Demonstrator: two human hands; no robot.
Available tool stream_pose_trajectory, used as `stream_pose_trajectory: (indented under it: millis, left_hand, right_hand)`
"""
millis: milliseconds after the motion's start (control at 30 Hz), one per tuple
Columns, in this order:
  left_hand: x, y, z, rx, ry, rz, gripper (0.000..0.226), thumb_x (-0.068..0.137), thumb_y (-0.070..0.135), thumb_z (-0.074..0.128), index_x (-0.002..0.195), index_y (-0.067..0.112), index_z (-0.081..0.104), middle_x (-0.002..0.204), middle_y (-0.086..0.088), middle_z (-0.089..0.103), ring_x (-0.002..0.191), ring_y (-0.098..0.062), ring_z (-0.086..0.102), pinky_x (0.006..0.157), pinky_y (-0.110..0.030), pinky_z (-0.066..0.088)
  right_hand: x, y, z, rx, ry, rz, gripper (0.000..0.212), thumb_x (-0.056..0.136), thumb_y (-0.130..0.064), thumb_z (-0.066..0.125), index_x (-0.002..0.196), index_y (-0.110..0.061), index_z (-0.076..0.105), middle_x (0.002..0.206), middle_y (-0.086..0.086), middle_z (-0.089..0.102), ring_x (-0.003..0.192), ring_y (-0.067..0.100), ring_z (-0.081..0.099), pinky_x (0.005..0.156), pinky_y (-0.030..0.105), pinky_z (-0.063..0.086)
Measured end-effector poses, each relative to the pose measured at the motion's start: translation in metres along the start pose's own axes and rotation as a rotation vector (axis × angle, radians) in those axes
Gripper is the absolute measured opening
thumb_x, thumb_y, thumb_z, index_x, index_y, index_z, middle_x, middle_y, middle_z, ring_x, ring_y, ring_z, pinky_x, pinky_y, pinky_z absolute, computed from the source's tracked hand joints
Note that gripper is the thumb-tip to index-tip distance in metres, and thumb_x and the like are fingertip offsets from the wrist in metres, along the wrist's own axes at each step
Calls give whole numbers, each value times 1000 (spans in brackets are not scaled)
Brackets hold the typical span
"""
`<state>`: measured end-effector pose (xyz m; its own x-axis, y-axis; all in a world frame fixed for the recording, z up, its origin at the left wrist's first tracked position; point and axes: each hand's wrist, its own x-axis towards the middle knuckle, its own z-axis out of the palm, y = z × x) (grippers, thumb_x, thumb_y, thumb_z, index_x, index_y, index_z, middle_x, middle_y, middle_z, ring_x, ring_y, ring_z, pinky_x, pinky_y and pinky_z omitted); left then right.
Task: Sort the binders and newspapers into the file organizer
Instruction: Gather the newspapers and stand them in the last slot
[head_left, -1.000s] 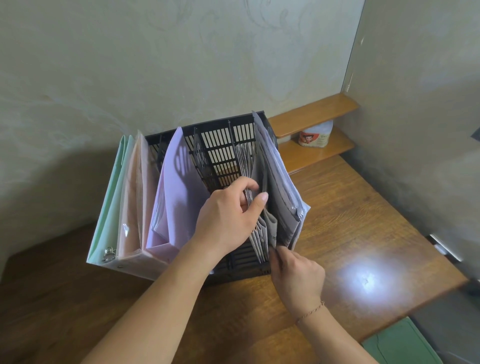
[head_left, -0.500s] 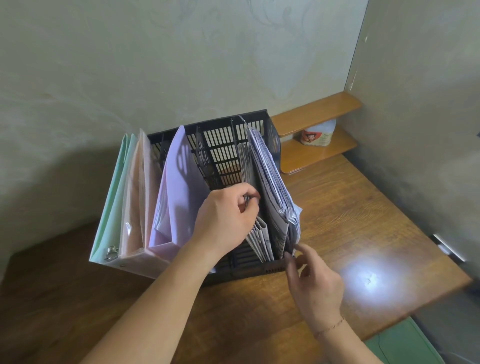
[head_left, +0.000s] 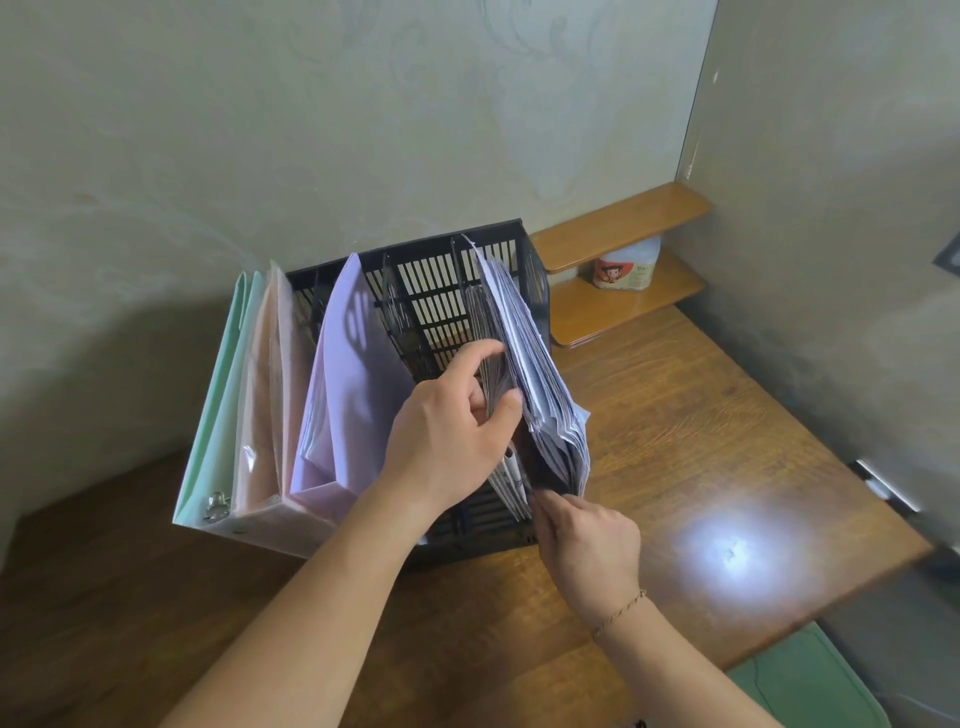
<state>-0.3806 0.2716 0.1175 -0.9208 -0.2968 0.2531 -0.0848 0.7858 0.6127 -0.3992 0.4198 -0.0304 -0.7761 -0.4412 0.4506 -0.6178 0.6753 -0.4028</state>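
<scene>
Gripping a sheaf of standing newspapers (head_left: 493, 358) between thumb and curled fingers, the left hand (head_left: 452, 436) is bracing them in the right part of the black file organizer (head_left: 441, 280). Just right of that sheaf, a thicker folded bundle of newsprint (head_left: 540, 410) is leaning rightward, its top corner rising above the organizer's far wall and its near end jutting past the open front. At that near lower end the right hand (head_left: 587, 540) is working, fingertips tucked against the bundle; whether they are pinching it or only pushing is hard to tell from this angle.

By the look of it, the step in hand is seating this last bundle in the right-hand slot. The next move is likely calling for the near end to be slid farther in and the lean taken out, while the left hand is keeping the neighbouring papers from slumping.

Each bundle is standing on its edge, long axis running near to far along the slot, top tilting right. On the left side, the green binder (head_left: 218, 395), peach binder (head_left: 265, 405) and lilac binder (head_left: 348, 384) are standing upright, spines toward the near side. Everything is sitting on the wooden desk (head_left: 701, 415).
</scene>
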Motion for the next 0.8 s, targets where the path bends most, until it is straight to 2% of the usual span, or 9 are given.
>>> stream_pose_trajectory:
  millis: [100, 233, 300, 400, 467, 567, 633, 733, 800]
  left_hand:
    - [1, -2, -1, -22, -5, -6, 36, 93, 25, 58, 128, 28, 53, 50, 6, 48, 51, -12, 51, 58, -27, 47]
    - [-1, 1, 1, -37, -4, 1, 38, 94, 30, 59, 131, 29, 51, 54, 5, 51, 53, -12, 53, 61, -30, 51]
    - [-2, 2, 4, -45, -5, 4, 41, 94, 32, 58, 134, 30, 48, 56, 4, 51, 55, -14, 54, 63, -36, 53]
    - [-3, 3, 6, -28, -28, -3, 47, 94, 34, 58, 139, 34, 42, 60, 4, 51, 58, -13, 55, 66, -39, 53]
    - [-3, 2, 5, -23, -43, -12, 49, 94, 31, 57, 140, 36, 41, 61, 5, 50, 57, -12, 54, 65, -38, 53]
    - [-3, 1, 4, -20, -42, -44, 55, 90, 20, 57, 141, 31, 41, 58, 5, 49, 52, -11, 50, 59, -33, 51]
    - [-4, 1, 5, -24, -33, -70, 58, 88, 15, 54, 143, 27, 39, 57, 6, 47, 52, -12, 48, 59, -35, 52]
    - [-4, 1, 8, -33, -19, -102, 59, 88, 12, 52, 143, 25, 38, 57, 5, 44, 52, -12, 45, 60, -37, 51]
    - [-4, 3, 10, -35, -19, -114, 58, 89, 11, 52, 143, 24, 38, 57, 6, 43, 52, -11, 44, 57, -34, 48]
  right_hand:
    - [-2, 4, -10, 51, 6, 37, 16, 81, -25, 55, 69, -26, 65, 50, -7, 57, 39, 13, 54, 35, 21, 35]
    - [10, 2, -37, 155, 374, -27, 7, 84, -20, 67, 88, -17, 73, 60, -5, 61, 45, 14, 54, 36, 25, 40]
    - [18, 1, -38, 123, 427, -40, 23, 79, -22, 74, 99, -17, 64, 75, 1, 64, 57, 17, 58, 38, 26, 43]
    - [28, 6, -32, 143, 367, 20, 54, 71, -28, 77, 110, -17, 43, 104, 7, 49, 77, 15, 51, 39, 22, 41]
    - [32, 9, -30, 182, 337, -6, 65, 67, -29, 78, 115, -16, 35, 113, 10, 38, 85, 15, 49, 41, 21, 42]
    - [31, 10, -26, 238, 324, -130, 80, 71, -29, 76, 129, -16, 22, 121, 14, 37, 87, 17, 53, 51, 18, 41]
    - [28, 12, -23, 271, 275, -150, 87, 74, -31, 75, 135, -15, 15, 125, 15, 39, 81, 18, 59, 51, 17, 42]
    - [27, 14, -19, 232, 98, -49, 88, 75, -35, 72, 140, -10, 20, 122, 12, 50, 74, 19, 64, 41, 25, 46]
    - [33, 11, -14, 114, -55, 24, 87, 66, -30, 78, 139, -9, 34, 101, 4, 63, 63, 19, 64, 36, 26, 41]
